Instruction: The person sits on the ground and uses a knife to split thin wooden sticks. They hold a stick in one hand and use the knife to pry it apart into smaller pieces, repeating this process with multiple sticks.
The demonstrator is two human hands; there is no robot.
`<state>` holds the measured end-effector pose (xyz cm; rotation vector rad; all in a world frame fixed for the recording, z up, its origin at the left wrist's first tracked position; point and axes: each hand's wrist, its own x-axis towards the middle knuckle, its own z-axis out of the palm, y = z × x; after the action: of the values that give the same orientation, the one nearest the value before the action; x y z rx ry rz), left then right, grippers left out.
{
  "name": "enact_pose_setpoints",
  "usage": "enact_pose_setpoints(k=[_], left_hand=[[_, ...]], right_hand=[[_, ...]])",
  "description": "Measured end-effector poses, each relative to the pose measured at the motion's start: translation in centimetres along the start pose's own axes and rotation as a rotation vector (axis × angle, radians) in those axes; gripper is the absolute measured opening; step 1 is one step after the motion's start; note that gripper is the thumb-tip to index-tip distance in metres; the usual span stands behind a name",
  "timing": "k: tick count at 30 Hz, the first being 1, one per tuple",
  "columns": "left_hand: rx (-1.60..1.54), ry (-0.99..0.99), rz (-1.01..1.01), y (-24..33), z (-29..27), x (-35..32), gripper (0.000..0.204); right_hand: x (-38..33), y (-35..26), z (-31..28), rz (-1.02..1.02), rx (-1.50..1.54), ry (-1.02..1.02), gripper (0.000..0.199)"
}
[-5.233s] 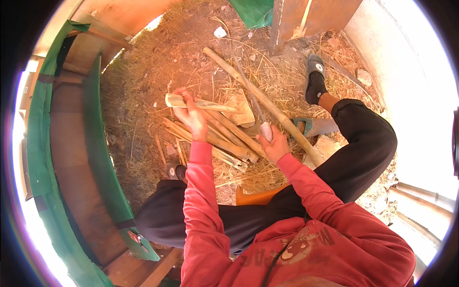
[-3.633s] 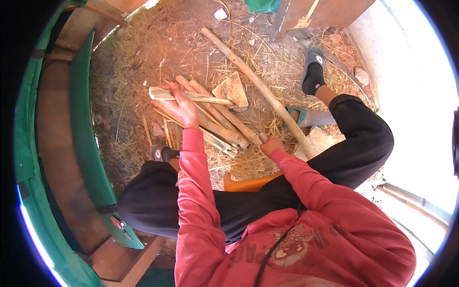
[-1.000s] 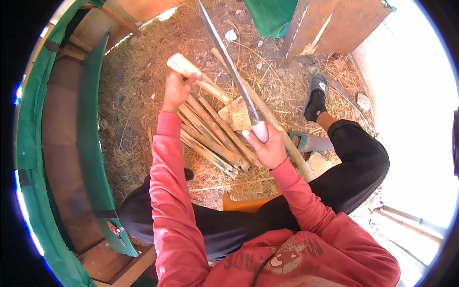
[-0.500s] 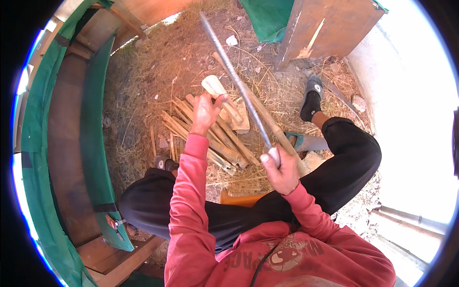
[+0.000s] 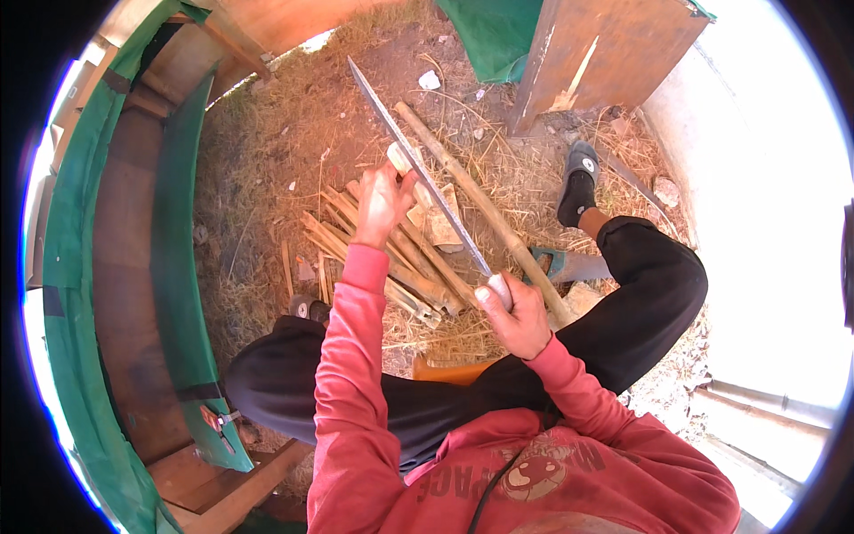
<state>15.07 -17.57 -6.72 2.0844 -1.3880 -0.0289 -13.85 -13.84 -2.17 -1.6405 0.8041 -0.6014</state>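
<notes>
My left hand [image 5: 382,203] is closed round a short, pale piece of split bamboo [image 5: 398,157], partly hidden behind a blade. In my right hand [image 5: 519,319] is the light handle of a long machete [image 5: 384,116]. Its blade points away and to the left, crossing in front of the bamboo piece; whether the two touch I cannot tell. Below the piece a pale block [image 5: 442,222] rests on the ground. Several split bamboo lengths [image 5: 420,283] lie in a pile beneath my left hand. A long bamboo pole [image 5: 476,196] slants along the ground right of the machete.
A handsaw [image 5: 580,266] with a teal handle lies near my right leg. Between my legs shows an orange seat edge [image 5: 449,370]. A wooden board [image 5: 605,67] and green sheet [image 5: 494,40] stand at the far right; a green-lined bench [image 5: 124,267] runs along the left.
The machete has swung left and down, so its blade now overlaps the bamboo piece. My left hand has turned slightly with the piece. My right hand has shifted a little to the left.
</notes>
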Motion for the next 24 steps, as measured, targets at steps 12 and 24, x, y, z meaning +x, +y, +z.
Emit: enact_pose_setpoints(k=[12, 24], left_hand=[[-0.472, 0.144, -0.095, -4.8, -1.9, 4.1, 0.026], [-0.703, 0.212, -0.375, -3.4, -6.9, 2.2, 0.032]], right_hand=[[-0.3, 1.4, -1.7, 0.238, 0.589, -0.042, 0.037], [0.3, 5.1, -2.9, 0.330, 0.553, 0.096, 0.034]])
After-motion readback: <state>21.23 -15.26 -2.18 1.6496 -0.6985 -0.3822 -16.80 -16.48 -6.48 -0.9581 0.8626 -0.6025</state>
